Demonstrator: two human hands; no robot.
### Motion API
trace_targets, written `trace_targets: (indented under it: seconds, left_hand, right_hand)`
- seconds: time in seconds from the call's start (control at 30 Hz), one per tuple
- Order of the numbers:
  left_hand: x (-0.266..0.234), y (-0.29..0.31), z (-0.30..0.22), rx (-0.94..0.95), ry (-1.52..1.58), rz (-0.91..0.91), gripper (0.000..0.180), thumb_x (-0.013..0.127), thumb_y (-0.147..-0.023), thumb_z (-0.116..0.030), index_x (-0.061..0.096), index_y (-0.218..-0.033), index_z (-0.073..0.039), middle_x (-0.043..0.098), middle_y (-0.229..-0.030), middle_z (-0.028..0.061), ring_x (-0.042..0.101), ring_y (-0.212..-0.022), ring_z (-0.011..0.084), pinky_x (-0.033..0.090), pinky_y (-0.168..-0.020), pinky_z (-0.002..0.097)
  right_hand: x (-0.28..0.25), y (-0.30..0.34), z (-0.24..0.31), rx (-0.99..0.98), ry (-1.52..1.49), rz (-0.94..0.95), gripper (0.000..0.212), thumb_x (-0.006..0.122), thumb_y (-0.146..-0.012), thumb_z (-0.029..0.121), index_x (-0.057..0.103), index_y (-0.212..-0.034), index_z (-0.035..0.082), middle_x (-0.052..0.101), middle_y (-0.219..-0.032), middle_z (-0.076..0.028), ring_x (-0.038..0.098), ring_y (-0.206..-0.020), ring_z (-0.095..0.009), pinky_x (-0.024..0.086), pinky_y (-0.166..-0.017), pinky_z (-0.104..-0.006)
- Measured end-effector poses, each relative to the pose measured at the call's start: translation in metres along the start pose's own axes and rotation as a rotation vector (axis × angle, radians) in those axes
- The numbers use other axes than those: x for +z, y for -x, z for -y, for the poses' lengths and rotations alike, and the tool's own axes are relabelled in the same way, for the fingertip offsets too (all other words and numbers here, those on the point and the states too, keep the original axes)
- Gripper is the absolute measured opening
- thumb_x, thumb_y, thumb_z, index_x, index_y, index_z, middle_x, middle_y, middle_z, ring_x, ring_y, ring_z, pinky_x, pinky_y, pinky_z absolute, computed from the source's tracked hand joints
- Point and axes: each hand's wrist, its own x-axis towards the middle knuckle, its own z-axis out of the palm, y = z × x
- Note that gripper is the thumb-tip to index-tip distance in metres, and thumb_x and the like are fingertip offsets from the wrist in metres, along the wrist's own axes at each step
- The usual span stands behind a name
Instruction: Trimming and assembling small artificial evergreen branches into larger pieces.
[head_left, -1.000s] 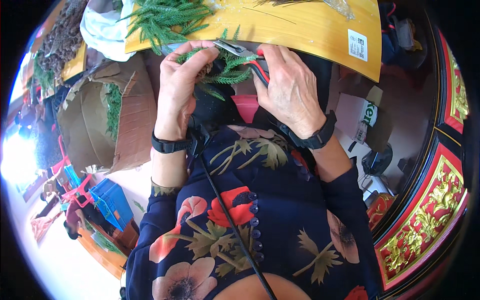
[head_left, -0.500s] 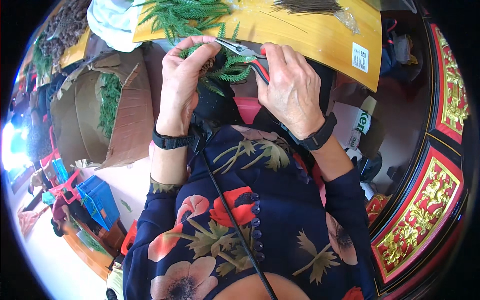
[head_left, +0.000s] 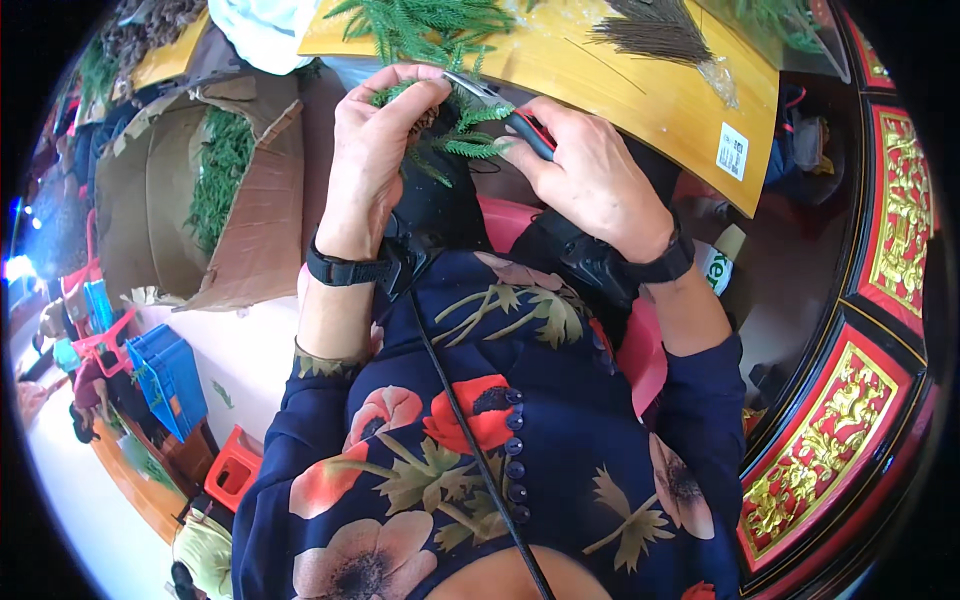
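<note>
My left hand (head_left: 375,140) pinches a small bunch of green fern-like sprigs (head_left: 468,138) with a brown, cone-like piece (head_left: 424,122) at its middle. Closed round the red and black handles of a pair of pliers (head_left: 530,132) is my right hand (head_left: 595,175). The jaws of the pliers point left and meet the bunch by my left thumb and fingertips; what lies between them is too small to make out. Both hands are above my lap, at the near edge of the yellow table (head_left: 560,65).
Loose green sprigs (head_left: 415,25) and a bundle of thin brown wires (head_left: 655,35) lie on the table. To the left stands an open cardboard box (head_left: 150,200) holding greenery. Farther off are a blue crate (head_left: 168,380) and a red stool (head_left: 234,468). Carved red-and-gold panels (head_left: 835,440) line the right side.
My right hand has turned and shifted slightly right and down, swinging the pliers' handles with it. The jaws stay near my left fingertips. The whole view has shifted a little.
</note>
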Motion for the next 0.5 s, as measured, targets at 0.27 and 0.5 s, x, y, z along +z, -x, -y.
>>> trace_targets:
  seconds: [0.27, 0.5]
  left_hand:
    - [-0.004, 0.001, -0.004, 0.001, 0.002, 0.004, 0.013, 0.068, -0.078, -0.006, 0.068, -0.089, -0.001, 0.066, -0.084, 0.0026, 0.060, -0.073, 0.0068, 0.045, -0.069, 0.0186]
    - [-0.001, 0.000, -0.005, -0.015, 0.031, -0.019, 0.013, 0.069, -0.078, -0.006, 0.068, -0.090, -0.001, 0.066, -0.084, 0.0025, 0.060, -0.074, 0.0063, 0.045, -0.069, 0.0188]
  right_hand:
    - [-0.012, -0.007, 0.009, -0.006, 0.177, 0.017, 0.028, 0.065, -0.085, 0.023, 0.058, -0.099, 0.000, 0.062, -0.081, -0.022, 0.060, -0.078, -0.041, 0.048, -0.069, -0.0444]
    - [-0.015, -0.007, 0.007, -0.097, 0.222, -0.065, 0.027, 0.066, -0.082, 0.020, 0.056, -0.098, 0.000, 0.062, -0.084, -0.020, 0.060, -0.081, -0.038, 0.048, -0.071, -0.0432]
